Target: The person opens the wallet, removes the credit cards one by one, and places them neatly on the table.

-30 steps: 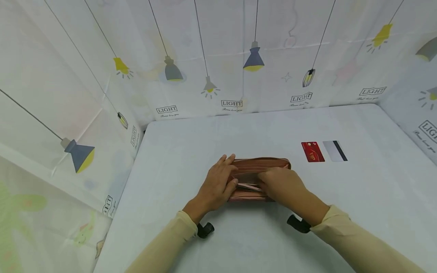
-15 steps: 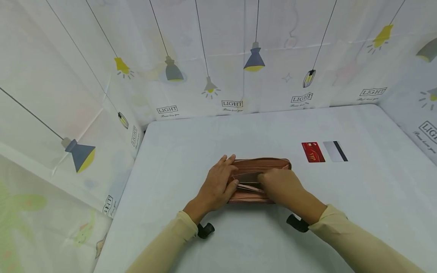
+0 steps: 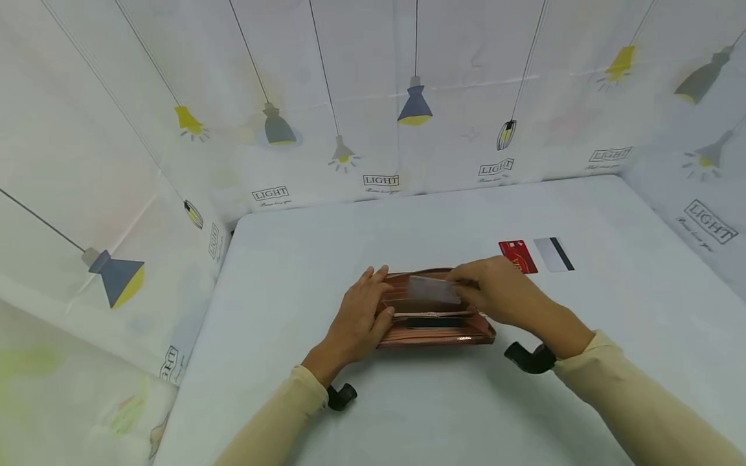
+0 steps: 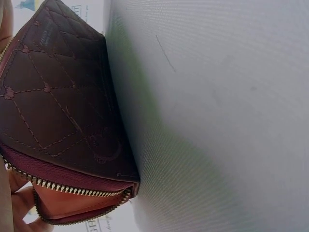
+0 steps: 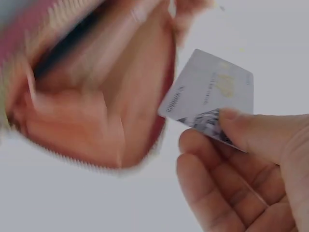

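Observation:
A brown-pink zip-around wallet stands unzipped on the white table, its pockets facing up. My left hand grips its left end, thumb on the near side and fingers toward the back. Quilted stitching and a metal zip mark the wallet's outside in the left wrist view. Between thumb and fingers, my right hand pinches a silver-grey card with a dark patterned corner. In the head view this card overlaps the wallet's back pockets; the right wrist view has it beside the wallet's open end. Something dark lies in a front pocket.
A red VIP card lies behind the right hand, partly covered by it. Beside it rests a silver card with a black stripe. Lamp-printed white sheeting borders the table at the back and sides.
My right hand has come up out of the wallet, rightward and back, with the silver-grey card now showing in its fingers. The left hand keeps its hold. The head view has shifted slightly.

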The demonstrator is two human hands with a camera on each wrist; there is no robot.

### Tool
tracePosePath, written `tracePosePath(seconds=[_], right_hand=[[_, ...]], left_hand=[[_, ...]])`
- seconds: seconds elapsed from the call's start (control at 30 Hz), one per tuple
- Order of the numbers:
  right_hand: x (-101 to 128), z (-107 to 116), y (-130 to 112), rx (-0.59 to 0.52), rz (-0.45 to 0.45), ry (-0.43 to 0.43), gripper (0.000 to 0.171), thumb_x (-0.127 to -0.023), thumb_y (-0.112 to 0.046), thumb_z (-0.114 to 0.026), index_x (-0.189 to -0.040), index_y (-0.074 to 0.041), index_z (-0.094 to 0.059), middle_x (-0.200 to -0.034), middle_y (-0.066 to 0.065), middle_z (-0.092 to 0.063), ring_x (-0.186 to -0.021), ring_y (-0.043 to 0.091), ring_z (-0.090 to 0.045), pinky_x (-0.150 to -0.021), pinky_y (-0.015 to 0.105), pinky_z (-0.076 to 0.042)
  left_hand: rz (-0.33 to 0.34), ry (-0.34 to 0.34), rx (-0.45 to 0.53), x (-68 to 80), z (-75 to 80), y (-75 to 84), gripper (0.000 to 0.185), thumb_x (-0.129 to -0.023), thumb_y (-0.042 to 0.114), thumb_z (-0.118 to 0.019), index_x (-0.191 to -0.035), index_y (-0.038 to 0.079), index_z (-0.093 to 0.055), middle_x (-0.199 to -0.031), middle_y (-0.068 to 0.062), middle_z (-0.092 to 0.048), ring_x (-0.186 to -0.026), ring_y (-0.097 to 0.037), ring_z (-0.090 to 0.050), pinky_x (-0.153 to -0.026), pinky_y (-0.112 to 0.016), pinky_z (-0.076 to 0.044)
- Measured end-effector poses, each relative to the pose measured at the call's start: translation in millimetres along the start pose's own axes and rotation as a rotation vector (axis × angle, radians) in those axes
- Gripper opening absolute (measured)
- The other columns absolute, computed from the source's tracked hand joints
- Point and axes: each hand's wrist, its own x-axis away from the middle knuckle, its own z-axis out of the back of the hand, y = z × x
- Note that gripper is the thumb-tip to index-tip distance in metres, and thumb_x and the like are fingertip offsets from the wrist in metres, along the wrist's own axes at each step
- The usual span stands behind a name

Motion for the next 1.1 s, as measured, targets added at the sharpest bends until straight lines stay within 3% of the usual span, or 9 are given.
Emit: tracePosePath(seconds=[0.17,0.23,0.33,0.47,0.57,0.63,0.77,0.93,1.1], right_hand=[[5.4,35.6,33.9,-0.098,-0.098,0.165,0.021,-0.095,-0.004,-0.076,-0.115,-0.005,-0.079,-0.098,0.012,-0.079,-0.079,0.02,-0.074,-0.062,0.028,-0.055],[9.8,49.2,56.0,-0.139,-0.237,0.21,0.025,-0.1,-0.009,-0.071,-0.124,-0.003,-0.075,-0.108,0.02,-0.077,-0.084,0.026,-0.075,-0.063,0.024,-0.055],[22.9,66.6,102.3,-0.221,-0.478,0.255,0.038,-0.106,-0.019,-0.062,-0.139,0.0,-0.065,-0.122,0.024,-0.072,-0.089,0.019,-0.076,-0.069,0.017,-0.056],[51.9,80.3,172.7,-0.417,-0.696,0.313,0.052,-0.109,-0.019,-0.056,-0.154,0.005,-0.046,-0.104,-0.003,-0.074,-0.083,-0.001,-0.073,-0.074,0.017,-0.059],[74.7,82.0,212.9,-0.531,-0.813,0.327,0.057,-0.108,-0.013,-0.055,-0.157,0.008,-0.035,-0.088,-0.022,-0.065,-0.081,-0.002,-0.072,-0.079,0.023,-0.061],[85.9,79.4,231.5,-0.57,-0.885,0.317,0.059,-0.108,-0.012,-0.055,-0.158,0.01,-0.032,-0.084,-0.024,-0.063,-0.08,0.0,-0.073,-0.082,0.027,-0.062],[96.9,69.3,253.9,-0.624,-0.964,0.287,0.06,-0.107,-0.01,-0.056,-0.158,0.01,-0.031,-0.082,-0.02,-0.064,-0.08,0.003,-0.074,-0.083,0.029,-0.062],[101.1,58.8,264.5,-0.662,-0.978,0.258,0.061,-0.107,-0.009,-0.056,-0.157,0.012,-0.03,-0.078,-0.016,-0.069,-0.077,0.004,-0.075,-0.079,0.027,-0.062],[97.6,53.2,269.4,-0.563,-1.025,0.253,0.055,-0.106,-0.009,-0.057,-0.152,0.015,-0.039,-0.076,-0.011,-0.069,-0.072,0.005,-0.075,-0.074,0.026,-0.062]], left_hand=[[0.003,0.005,0.003,0.9,0.0,0.9,0.037,-0.108,0.024,-0.048,-0.139,0.006,-0.053,-0.169,-0.011,-0.032,-0.158,-0.035,-0.023,-0.124,-0.06,-0.024],[0.007,0.01,0.002,1.7,-0.5,1.2,0.037,-0.107,0.024,-0.048,-0.139,0.006,-0.053,-0.169,-0.011,-0.033,-0.158,-0.035,-0.024,-0.124,-0.06,-0.024],[0.009,0.009,0.005,2.3,-1.2,1.8,0.037,-0.107,0.024,-0.048,-0.139,0.005,-0.053,-0.169,-0.011,-0.033,-0.158,-0.036,-0.024,-0.124,-0.06,-0.024],[0.006,0.012,0.01,1.8,-0.9,3.4,0.037,-0.107,0.024,-0.05,-0.139,0.004,-0.052,-0.169,-0.011,-0.033,-0.158,-0.035,-0.024,-0.124,-0.06,-0.024],[-0.002,0.023,0.006,1.2,-0.9,4.0,0.036,-0.107,0.023,-0.05,-0.138,0.004,-0.053,-0.168,-0.011,-0.034,-0.157,-0.036,-0.025,-0.124,-0.06,-0.025],[-0.005,0.027,0.002,1.3,-1.0,3.3,0.036,-0.107,0.022,-0.051,-0.138,0.005,-0.053,-0.168,-0.011,-0.034,-0.157,-0.038,-0.027,-0.124,-0.06,-0.025],[-0.013,0.026,0.0,1.7,-1.1,1.0,0.036,-0.107,0.022,-0.051,-0.138,0.004,-0.052,-0.168,-0.011,-0.034,-0.157,-0.038,-0.026,-0.124,-0.059,-0.025],[-0.016,0.023,-0.002,1.5,-1.1,-0.3,0.036,-0.107,0.023,-0.05,-0.138,0.004,-0.052,-0.168,-0.011,-0.033,-0.157,-0.037,-0.026,-0.124,-0.059,-0.025],[-0.023,0.025,0.008,0.9,-2.0,-0.6,0.04,-0.107,0.025,-0.051,-0.141,0.004,-0.051,-0.168,-0.011,-0.033,-0.157,-0.038,-0.026,-0.124,-0.06,-0.025]])
